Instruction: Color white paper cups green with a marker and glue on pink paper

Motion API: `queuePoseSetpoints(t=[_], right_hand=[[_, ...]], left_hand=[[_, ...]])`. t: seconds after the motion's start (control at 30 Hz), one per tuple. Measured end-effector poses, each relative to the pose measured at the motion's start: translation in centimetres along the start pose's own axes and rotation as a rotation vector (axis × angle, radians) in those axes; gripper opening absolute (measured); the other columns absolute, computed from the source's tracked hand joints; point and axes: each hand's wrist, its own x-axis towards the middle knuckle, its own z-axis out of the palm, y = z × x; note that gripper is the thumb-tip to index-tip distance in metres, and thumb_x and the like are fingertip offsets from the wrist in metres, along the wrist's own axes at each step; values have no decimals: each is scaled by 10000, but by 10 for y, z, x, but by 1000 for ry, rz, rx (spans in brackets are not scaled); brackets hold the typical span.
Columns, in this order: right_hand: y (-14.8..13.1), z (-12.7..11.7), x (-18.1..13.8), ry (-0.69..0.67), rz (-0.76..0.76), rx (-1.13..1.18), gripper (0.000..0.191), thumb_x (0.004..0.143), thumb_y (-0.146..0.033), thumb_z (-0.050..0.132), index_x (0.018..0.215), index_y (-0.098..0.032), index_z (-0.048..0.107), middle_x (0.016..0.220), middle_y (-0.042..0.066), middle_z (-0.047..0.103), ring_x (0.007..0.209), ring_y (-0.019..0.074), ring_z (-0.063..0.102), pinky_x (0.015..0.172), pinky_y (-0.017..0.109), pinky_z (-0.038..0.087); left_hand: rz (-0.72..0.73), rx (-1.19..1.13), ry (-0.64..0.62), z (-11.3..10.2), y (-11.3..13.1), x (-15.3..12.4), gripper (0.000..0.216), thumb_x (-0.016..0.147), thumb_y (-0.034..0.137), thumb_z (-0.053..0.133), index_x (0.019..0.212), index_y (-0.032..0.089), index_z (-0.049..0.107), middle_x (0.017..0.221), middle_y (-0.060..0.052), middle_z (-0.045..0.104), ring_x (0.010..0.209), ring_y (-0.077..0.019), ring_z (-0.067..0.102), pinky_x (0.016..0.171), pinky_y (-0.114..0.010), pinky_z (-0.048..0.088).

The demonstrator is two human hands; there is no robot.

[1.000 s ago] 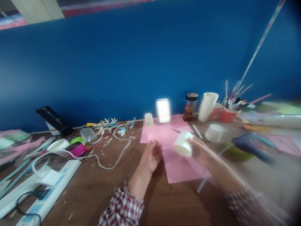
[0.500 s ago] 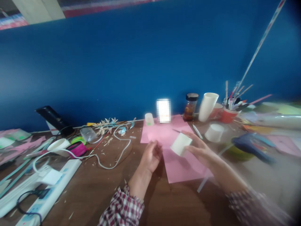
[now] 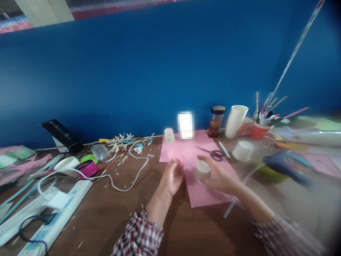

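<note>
My right hand [image 3: 220, 176] grips a small white paper cup [image 3: 203, 170], set down on the pink paper sheet [image 3: 186, 151] with its flat end facing up. My left hand [image 3: 172, 176] rests at the sheet's left edge, fingers loosely curled, and I see nothing in it. Black-handled scissors [image 3: 214, 153] lie on the pink sheet just behind the cup. Both my sleeves are red-and-white plaid.
Against the blue wall stand a jar [image 3: 215, 121], a tall white cup [image 3: 235, 120] and a red cup of pens [image 3: 258, 128]. Another white cup [image 3: 242, 150] and a blue glue gun [image 3: 285, 164] lie right. Left: a white cable [image 3: 128, 179], tape rolls [image 3: 86, 167], a power strip [image 3: 57, 217].
My right hand lowered the white cup from the air onto the pink sheet and turned it upside down. The scissors behind it came into view. My left hand stayed put.
</note>
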Motion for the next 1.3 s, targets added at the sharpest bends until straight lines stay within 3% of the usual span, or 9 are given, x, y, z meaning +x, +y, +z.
queuePoseSetpoints(t=[0.13, 0.33, 0.57, 0.7, 0.97, 1.13, 1.3], right_hand=[[-2, -3, 0, 36, 33, -63, 687, 765, -358, 692, 1371, -237, 394, 1346, 137, 517, 1220, 318, 514, 994, 486, 433], [1, -11, 2, 59, 28, -200, 523, 778, -305, 667, 1270, -238, 501, 1265, 120, 580, 1127, 307, 570, 919, 469, 472], [-5, -34, 16, 138, 74, -304, 523, 779, -326, 647, 1279, -248, 517, 1196, 109, 621, 949, 285, 652, 822, 434, 501], [-3, -46, 46, 242, 181, -444, 495, 780, -358, 630, 1246, -228, 525, 1086, 100, 662, 923, 299, 654, 775, 411, 502], [37, -67, 137, 290, 285, -623, 558, 763, -300, 611, 1291, -152, 506, 1223, 161, 590, 1103, 307, 581, 896, 374, 466], [63, -66, 176, 208, 288, -680, 561, 801, -218, 607, 1342, -153, 471, 1256, 163, 577, 1132, 298, 577, 933, 369, 462], [79, -66, 197, 73, 229, -736, 350, 929, -315, 584, 1251, -183, 546, 1270, 99, 571, 1067, 230, 602, 891, 436, 514]], left_hand=[[-4, -1, 2, 0, 0, 1, 92, 823, 78, 619, 755, 138, 611, 632, -4, 647, 564, -87, 639, 541, -162, 547], [-5, -17, 8, -1, 0, 1, 96, 822, 72, 618, 760, 144, 602, 640, 4, 654, 566, -78, 640, 554, -161, 546], [-17, -3, -15, 1, -1, -2, 135, 749, 77, 703, 734, 151, 590, 644, 7, 660, 587, -82, 645, 554, -153, 525], [-26, 14, -34, 1, -4, -4, 185, 697, 107, 759, 717, 149, 579, 621, 17, 644, 547, -64, 609, 546, -146, 502], [-91, 65, -77, 1, -11, -5, 287, 607, 183, 840, 752, 152, 595, 636, 25, 643, 537, -66, 601, 516, -152, 478], [-105, 81, -108, 0, -12, -7, 323, 601, 233, 856, 805, 157, 617, 665, 24, 647, 561, -67, 602, 531, -161, 490], [-116, 79, -127, -4, -14, -4, 301, 639, 232, 835, 849, 162, 632, 677, 25, 639, 560, -56, 586, 544, -158, 484]])
